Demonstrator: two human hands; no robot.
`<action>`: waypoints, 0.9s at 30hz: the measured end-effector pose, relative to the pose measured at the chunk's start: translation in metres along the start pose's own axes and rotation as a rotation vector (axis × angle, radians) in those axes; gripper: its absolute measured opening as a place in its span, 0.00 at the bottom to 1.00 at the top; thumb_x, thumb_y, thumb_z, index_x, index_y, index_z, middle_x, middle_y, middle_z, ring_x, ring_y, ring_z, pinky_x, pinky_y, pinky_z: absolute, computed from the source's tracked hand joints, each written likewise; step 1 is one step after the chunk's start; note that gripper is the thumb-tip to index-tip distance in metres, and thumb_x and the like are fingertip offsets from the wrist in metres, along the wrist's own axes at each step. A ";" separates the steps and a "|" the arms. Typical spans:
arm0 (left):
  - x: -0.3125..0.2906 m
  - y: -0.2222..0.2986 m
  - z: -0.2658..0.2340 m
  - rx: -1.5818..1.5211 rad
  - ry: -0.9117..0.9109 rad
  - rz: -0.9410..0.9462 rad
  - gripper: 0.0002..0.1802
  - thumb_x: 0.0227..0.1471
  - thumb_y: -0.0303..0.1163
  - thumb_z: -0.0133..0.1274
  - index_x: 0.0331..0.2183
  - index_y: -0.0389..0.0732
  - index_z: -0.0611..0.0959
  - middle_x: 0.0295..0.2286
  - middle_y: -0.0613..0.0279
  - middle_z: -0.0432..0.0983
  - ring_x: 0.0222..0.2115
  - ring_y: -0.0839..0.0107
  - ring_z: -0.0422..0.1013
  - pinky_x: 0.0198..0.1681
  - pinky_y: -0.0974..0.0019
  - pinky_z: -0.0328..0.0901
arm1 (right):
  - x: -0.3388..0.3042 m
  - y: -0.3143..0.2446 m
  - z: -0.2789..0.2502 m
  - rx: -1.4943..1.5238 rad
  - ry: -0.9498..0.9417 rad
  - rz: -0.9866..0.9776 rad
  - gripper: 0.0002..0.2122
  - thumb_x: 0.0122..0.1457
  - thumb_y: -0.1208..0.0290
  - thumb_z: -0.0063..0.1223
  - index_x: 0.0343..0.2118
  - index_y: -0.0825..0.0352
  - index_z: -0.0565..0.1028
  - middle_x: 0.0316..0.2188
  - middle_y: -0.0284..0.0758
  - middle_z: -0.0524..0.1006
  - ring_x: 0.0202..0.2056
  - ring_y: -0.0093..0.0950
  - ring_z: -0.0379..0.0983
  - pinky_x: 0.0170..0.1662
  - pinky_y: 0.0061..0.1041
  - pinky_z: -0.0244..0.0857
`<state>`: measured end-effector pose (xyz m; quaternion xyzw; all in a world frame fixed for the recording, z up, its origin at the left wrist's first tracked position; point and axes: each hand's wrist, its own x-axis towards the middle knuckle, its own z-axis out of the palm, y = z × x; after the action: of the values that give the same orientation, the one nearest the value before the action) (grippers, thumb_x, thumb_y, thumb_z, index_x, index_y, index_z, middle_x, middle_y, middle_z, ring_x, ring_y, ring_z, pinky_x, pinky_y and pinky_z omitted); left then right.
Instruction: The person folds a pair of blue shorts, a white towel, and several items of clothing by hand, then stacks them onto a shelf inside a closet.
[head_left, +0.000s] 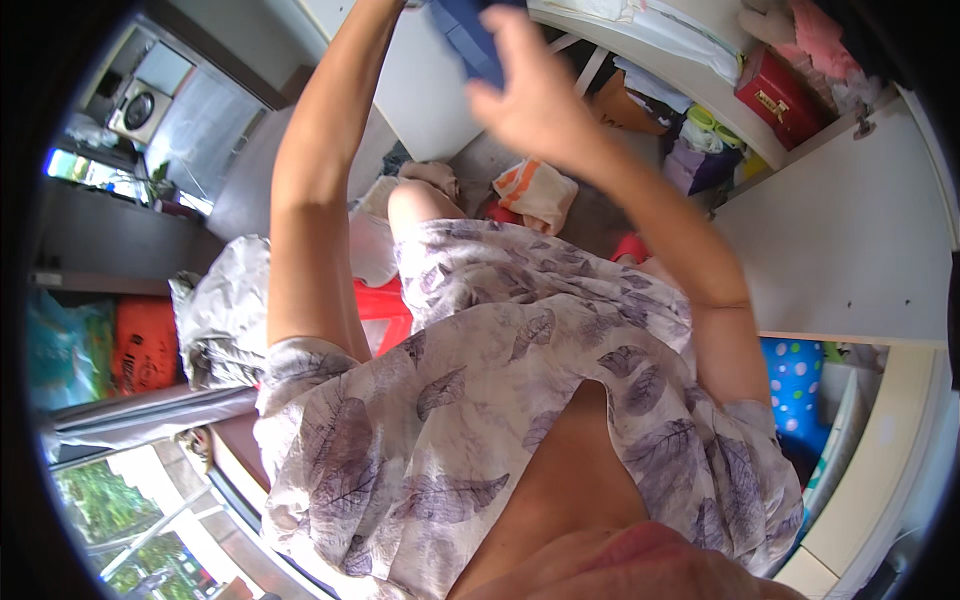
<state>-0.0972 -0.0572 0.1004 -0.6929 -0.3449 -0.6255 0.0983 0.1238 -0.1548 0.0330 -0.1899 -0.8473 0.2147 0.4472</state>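
Observation:
At the top edge a dark blue piece, apparently folded cloth (465, 35), is cut off by the frame. My right hand (535, 95) is at its right side, blurred by motion, with the thumb and fingers spread apart. Whether the fingers touch the cloth I cannot make out. My left forearm (325, 130) stretches up past the top edge near the cloth's left side, so the left hand is out of the picture. Below my hands, a white and orange cloth (537, 195) lies on the floor among other crumpled fabric.
An open cabinet at upper right holds clothes and a red box (785, 95); its white door (850, 240) swings out to my right. A red plastic stool (385, 305) is by my legs. Grey fabric (225, 315) and bags pile up at left, beside a window.

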 end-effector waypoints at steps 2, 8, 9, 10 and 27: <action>-0.015 0.032 -0.028 -0.063 -0.020 -0.030 0.12 0.44 0.23 0.52 0.35 0.36 0.80 0.35 0.58 0.75 0.40 0.70 0.68 0.46 0.71 0.61 | -0.016 -0.031 0.036 0.189 -0.008 0.007 0.27 0.46 0.73 0.55 0.51 0.68 0.58 0.40 0.50 0.69 0.37 0.45 0.72 0.36 0.34 0.68; -0.076 0.068 -0.059 -0.325 -0.073 -0.218 0.10 0.43 0.23 0.52 0.32 0.36 0.79 0.35 0.57 0.74 0.39 0.69 0.68 0.45 0.70 0.61 | -0.044 -0.068 0.089 0.448 -0.065 -0.218 0.19 0.49 0.83 0.45 0.47 0.74 0.61 0.31 0.46 0.68 0.27 0.46 0.70 0.30 0.37 0.67; -0.081 0.074 -0.067 -0.336 -0.078 -0.244 0.09 0.43 0.24 0.52 0.32 0.36 0.79 0.35 0.57 0.74 0.39 0.69 0.68 0.45 0.70 0.61 | -0.046 -0.071 0.093 0.473 -0.064 -0.224 0.19 0.49 0.83 0.45 0.47 0.74 0.61 0.31 0.46 0.68 0.27 0.46 0.70 0.30 0.37 0.67; -0.086 0.079 -0.073 -0.347 -0.081 -0.267 0.09 0.42 0.24 0.52 0.31 0.36 0.79 0.35 0.56 0.74 0.39 0.69 0.68 0.45 0.70 0.61 | -0.049 -0.073 0.099 0.514 -0.028 -0.223 0.19 0.49 0.83 0.45 0.46 0.74 0.62 0.32 0.46 0.69 0.27 0.46 0.70 0.30 0.37 0.67; -0.071 0.096 -0.131 -0.425 -0.370 -0.437 0.04 0.40 0.26 0.51 0.24 0.36 0.79 0.34 0.53 0.73 0.36 0.65 0.66 0.41 0.68 0.60 | -0.067 -0.094 0.098 0.484 -0.133 -0.232 0.18 0.46 0.83 0.47 0.44 0.71 0.67 0.31 0.40 0.71 0.26 0.39 0.70 0.29 0.33 0.65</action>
<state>-0.1424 -0.2277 0.0884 -0.7092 -0.3590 -0.5537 -0.2482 0.0643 -0.2872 -0.0118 0.0353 -0.8150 0.3700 0.4446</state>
